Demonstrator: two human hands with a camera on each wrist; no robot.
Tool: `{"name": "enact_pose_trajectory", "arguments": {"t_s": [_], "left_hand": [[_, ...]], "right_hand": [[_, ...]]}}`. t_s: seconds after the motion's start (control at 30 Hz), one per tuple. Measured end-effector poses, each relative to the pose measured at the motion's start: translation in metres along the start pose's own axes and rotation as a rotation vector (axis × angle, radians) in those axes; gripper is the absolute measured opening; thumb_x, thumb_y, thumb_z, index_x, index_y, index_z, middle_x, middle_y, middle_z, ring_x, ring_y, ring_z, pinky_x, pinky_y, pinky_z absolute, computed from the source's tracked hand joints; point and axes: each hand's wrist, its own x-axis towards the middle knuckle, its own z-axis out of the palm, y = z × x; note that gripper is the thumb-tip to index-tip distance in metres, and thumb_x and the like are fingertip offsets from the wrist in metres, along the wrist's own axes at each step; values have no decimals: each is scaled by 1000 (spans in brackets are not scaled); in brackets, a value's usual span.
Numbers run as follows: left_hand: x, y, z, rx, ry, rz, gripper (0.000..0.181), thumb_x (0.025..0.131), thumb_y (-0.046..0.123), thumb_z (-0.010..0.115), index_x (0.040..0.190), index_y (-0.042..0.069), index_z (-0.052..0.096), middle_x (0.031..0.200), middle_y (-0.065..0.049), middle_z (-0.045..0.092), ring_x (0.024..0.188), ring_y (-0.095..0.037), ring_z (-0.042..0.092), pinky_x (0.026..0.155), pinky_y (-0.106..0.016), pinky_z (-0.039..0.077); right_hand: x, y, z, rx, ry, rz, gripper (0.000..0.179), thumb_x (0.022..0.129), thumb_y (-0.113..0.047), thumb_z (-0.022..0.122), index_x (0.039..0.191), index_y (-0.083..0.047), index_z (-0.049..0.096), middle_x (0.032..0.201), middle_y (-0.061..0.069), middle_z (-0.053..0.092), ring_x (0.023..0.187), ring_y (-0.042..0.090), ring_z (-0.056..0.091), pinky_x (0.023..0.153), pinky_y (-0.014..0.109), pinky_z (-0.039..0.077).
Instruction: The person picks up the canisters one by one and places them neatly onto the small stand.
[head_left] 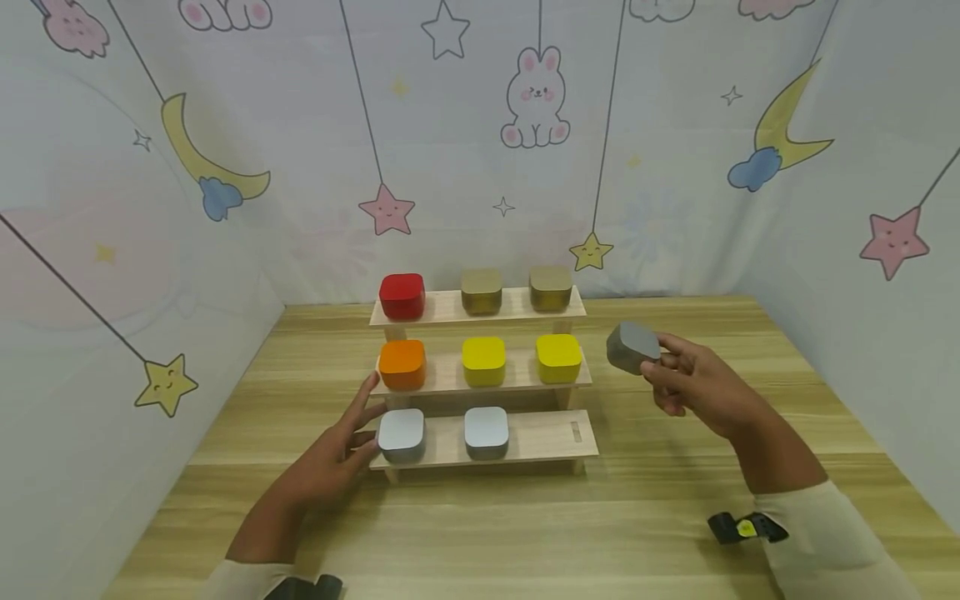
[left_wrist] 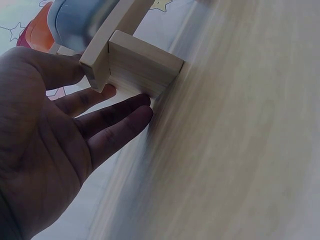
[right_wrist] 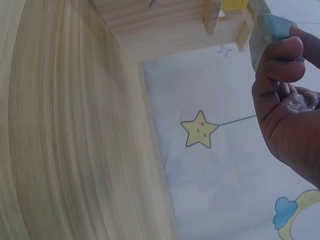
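Observation:
My right hand (head_left: pixel 701 383) pinches a grey rounded-square block (head_left: pixel 632 347), tilted, in the air to the right of a three-step wooden rack (head_left: pixel 536 435). The right wrist view also has this block (right_wrist: pixel 270 35) between thumb and fingers. At the rack's lower left end is my left hand (head_left: pixel 337 454), its fingers spread loosely. In the left wrist view the left thumb touches the end of the bottom step (left_wrist: pixel 95 67), and the fingertips are by its leg (left_wrist: pixel 140 62). Two silver-grey blocks, a left one (head_left: pixel 401 433) and a middle one (head_left: pixel 486 432), stand on the bottom step.
On the middle step are an orange block (head_left: pixel 402 364) and two yellow blocks (head_left: pixel 483 361). A red block (head_left: pixel 402 296) and two gold blocks (head_left: pixel 482 291) stand on the top step. The wood-grain table (head_left: pixel 480 533) meets a patterned cloth wall (head_left: pixel 465 150) behind.

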Motion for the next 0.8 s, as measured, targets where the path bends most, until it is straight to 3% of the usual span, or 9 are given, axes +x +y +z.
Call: {"name": "enact_pose_trajectory", "arguments": {"t_s": [0.2,0.5,0.8], "left_hand": [[0,-1,0,-2,0,8,107,110,2,61,170,57,-9,178,-26,31,147,-51,58,117,-58,53],[0,-1,0,-10,-3,20,107,110,-1,58,170,56,-8,178,-27,30,147,-53,56,115,-56,55],[0,-2,1,-5,2,39,107,109,-2,59,171,53,-9,177,-27,31,146,-53,58,115,-55,55]], "right_hand": [[-1,-11,9,19,-22,-28,63,117,-6,45,170,8,14,85,-3,60,56,21,45,50,46,36],[-1,-25,25,33,-88,-90,53,114,2,45,165,-1,30,90,-2,64,56,24,44,47,44,37],[2,-38,49,-41,-201,-113,50,113,1,52,159,5,35,105,0,69,58,25,49,47,36,48]]}}
